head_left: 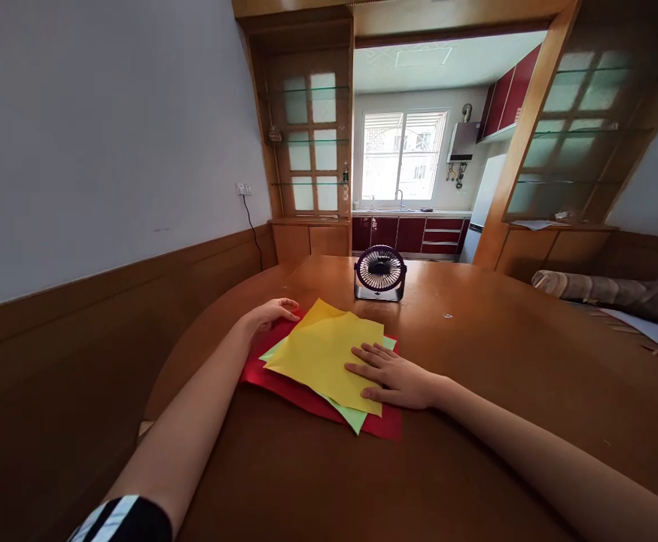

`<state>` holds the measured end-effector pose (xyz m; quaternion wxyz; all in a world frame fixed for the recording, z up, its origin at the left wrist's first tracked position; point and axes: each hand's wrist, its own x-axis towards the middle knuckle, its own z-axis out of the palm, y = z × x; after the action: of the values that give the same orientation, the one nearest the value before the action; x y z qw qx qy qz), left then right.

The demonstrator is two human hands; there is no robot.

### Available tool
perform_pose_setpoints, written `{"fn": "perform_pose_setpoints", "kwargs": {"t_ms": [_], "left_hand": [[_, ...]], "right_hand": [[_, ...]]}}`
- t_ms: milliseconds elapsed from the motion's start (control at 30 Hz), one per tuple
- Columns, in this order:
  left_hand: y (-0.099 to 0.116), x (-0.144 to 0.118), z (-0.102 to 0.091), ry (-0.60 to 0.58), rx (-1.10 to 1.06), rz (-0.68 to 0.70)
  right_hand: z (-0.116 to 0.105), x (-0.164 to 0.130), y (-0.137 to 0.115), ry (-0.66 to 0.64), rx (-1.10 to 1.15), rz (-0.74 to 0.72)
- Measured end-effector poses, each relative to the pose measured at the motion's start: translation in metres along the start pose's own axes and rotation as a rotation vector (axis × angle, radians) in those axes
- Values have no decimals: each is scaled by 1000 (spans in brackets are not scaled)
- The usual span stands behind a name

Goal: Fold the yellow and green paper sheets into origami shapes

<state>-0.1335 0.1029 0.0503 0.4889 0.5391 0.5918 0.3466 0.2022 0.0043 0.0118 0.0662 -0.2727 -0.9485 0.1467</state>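
Observation:
A yellow sheet of paper (323, 350) lies on top of a loose stack on the table. Beneath it a light green sheet (353, 418) pokes out at two sides and at a near corner. The bottom layer is a red sheet (306, 397), larger in outline and turned differently. My right hand (391, 376) rests flat on the yellow sheet's right side, fingers spread. At the stack's far left edge, my left hand (272, 312) touches the red sheet, its thumb and fingers apart.
Beyond the paper, a small dark desk fan (380, 271) stands on the round brown table (476, 339). A small clear scrap (447, 315) lies right of the fan. A rolled patterned bundle (589, 287) sits at the right. A cord (253, 226) hangs by the left wall.

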Motion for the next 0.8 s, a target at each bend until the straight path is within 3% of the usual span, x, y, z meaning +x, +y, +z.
{"fn": "perform_pose_setpoints", "kwargs": {"t_ms": [233,400,533,633,667,700,767,800], "left_hand": [[0,8,-9,151,-25,60],[-2,3,-7,345,112,126],[22,-9,-1,572,277,301],[50,-29,26,670,368,521],[56,-37,41,674,404,631],[58,-45,57,640,512,845],[52,-57,90,409,741,1146],[43,-60,104,268,861,1172]], "right_hand": [[-3,0,-3,-35,-11,8],[-3,-1,-3,-37,-9,-40],[-3,0,-2,-27,-4,-63],[-1,0,0,-23,-9,-70],[-1,0,1,-18,-9,-71],[0,1,1,-13,-9,-71],[1,1,1,-6,-12,-68],[1,1,1,-6,-18,-68]]}}
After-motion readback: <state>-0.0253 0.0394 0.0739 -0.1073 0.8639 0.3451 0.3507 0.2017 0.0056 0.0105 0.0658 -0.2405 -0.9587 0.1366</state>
